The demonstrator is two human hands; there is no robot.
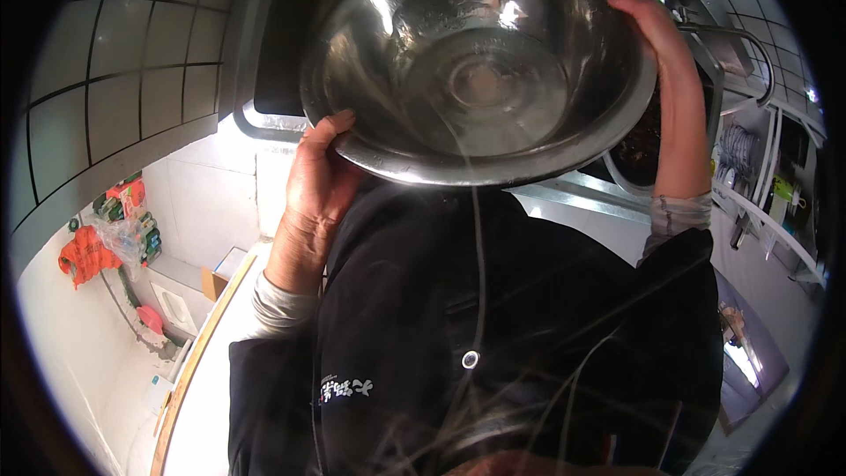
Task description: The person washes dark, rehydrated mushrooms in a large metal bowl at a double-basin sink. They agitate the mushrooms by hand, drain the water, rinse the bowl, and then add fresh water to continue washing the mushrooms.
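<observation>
A large, wide stainless steel bowl (496, 139) is held up in front of my chest, tilted so that its shiny interior faces the camera. My left hand (322, 162) grips the rim at the lower left, thumb over the edge and fingers beneath, out of sight. At the upper right my right hand (641, 20) holds the opposite part of the rim, its fingers mostly hidden behind the bowl. The inside looks wet and bears light reflections; no food shows in it. Below the bowl is the black garment (529, 291) on my torso.
Behind the bowl lie a steel counter edge (581, 195) and a dark basin-like recess (281, 46). A curved metal pipe (760, 46) stands at the right, near a rack (767, 145) of stacked dishes. A tiled wall (119, 46) rises at the left, above hanging plastic bags (89, 254).
</observation>
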